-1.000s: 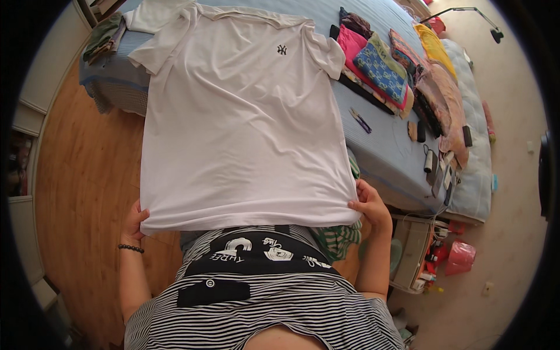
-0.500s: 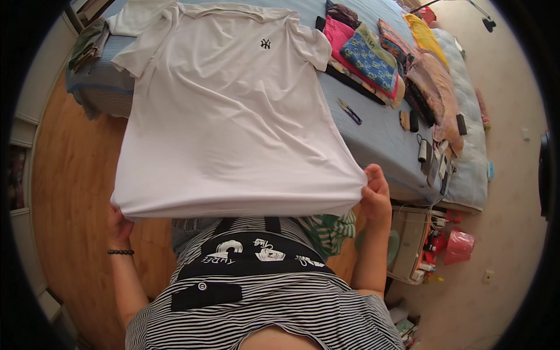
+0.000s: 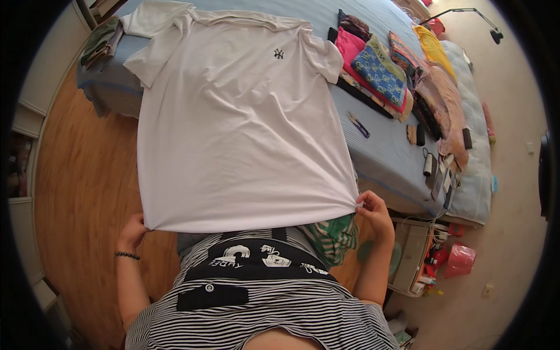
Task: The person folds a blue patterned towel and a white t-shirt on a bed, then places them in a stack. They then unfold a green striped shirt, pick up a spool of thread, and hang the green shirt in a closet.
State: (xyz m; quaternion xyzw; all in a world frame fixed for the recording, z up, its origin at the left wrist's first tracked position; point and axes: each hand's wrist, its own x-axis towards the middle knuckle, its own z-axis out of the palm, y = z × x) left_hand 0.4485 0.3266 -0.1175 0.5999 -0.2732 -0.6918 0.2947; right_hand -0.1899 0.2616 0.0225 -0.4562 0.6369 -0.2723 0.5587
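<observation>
A white T-shirt point(image 3: 239, 128) with a small dark emblem on its chest is stretched out in front of me. Its collar and sleeves lie on the bed, while the lower part spans the gap between the bed and my body. My left hand point(image 3: 133, 231) pinches the left corner of the hem. At the right corner, my right hand point(image 3: 375, 212) grips the hem between thumb and fingers, drawing creases across the fabric. Both hands are closed on the cloth, and the hem hangs nearly straight between them.
The bed point(image 3: 385, 163) has a blue cover. On its right lie folded clothes point(image 3: 379, 70), thread snips point(image 3: 359, 125) and small items by a phone point(image 3: 437, 184). Folded garments point(image 3: 102, 42) rest at the far left. Green-striped cloth point(image 3: 333, 239) hangs below the shirt, near a storage cart point(image 3: 408, 251).
Both hands have moved lower in the picture, and the left has shifted right. The hem is pulled straighter and flatter. The whole scene has also shifted slightly right and down.
</observation>
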